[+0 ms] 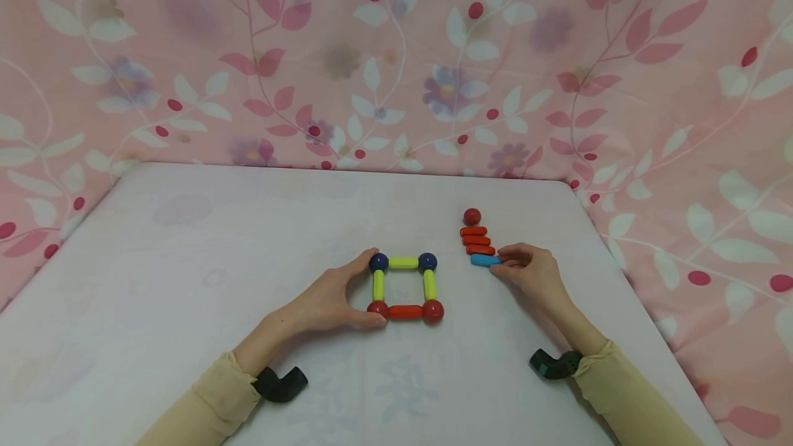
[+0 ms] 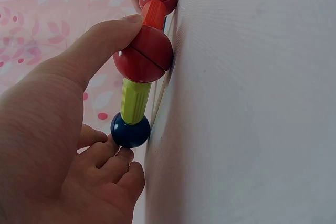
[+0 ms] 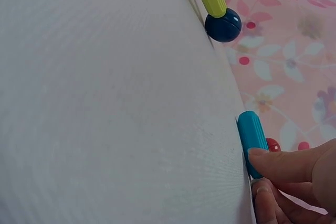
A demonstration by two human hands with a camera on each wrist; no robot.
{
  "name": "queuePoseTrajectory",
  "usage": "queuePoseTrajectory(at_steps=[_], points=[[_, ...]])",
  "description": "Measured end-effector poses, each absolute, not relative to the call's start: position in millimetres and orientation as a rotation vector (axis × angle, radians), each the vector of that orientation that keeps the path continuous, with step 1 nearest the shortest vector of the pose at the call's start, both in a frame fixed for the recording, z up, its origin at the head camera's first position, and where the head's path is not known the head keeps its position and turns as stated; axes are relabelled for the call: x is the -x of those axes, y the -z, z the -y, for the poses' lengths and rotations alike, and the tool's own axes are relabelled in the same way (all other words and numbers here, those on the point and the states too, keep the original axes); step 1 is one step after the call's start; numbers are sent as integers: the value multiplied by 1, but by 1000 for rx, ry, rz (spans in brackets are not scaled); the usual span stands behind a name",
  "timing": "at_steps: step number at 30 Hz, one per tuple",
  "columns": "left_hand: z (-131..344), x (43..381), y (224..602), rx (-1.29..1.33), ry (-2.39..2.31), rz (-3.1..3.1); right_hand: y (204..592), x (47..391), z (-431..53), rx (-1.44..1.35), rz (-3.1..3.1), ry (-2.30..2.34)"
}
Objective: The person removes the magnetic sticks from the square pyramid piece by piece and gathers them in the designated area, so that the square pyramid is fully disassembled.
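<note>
Left of the square frame (image 1: 405,312) of lime-green and red plastic rods (image 1: 403,263) and shiny blue and red balls (image 1: 427,262) — gripping its left side with the left hand (image 1: 322,305), by thumb on the near red ball (image 1: 376,308) and fingers at the far blue one (image 1: 380,263). Right of the frame, beyond its far side: a loose red ball (image 1: 472,216) and three slim red plastic rods (image 1: 476,241). Furthest right of it — pinching with the right hand (image 1: 535,274) the right end of a light-blue plastic rod (image 1: 482,260).
</note>
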State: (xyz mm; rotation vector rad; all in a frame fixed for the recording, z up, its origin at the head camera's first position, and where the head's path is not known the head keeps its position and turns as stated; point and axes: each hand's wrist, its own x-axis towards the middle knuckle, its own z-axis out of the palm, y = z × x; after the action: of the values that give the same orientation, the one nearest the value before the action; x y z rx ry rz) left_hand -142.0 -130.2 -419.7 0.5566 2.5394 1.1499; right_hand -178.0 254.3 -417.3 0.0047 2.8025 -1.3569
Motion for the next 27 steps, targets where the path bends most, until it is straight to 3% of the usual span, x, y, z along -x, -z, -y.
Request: queuePoseTrajectory(at_steps=[27], points=[[129, 141, 419, -557, -1159, -2537, 412, 175, -256, -20, -2738, 1405]])
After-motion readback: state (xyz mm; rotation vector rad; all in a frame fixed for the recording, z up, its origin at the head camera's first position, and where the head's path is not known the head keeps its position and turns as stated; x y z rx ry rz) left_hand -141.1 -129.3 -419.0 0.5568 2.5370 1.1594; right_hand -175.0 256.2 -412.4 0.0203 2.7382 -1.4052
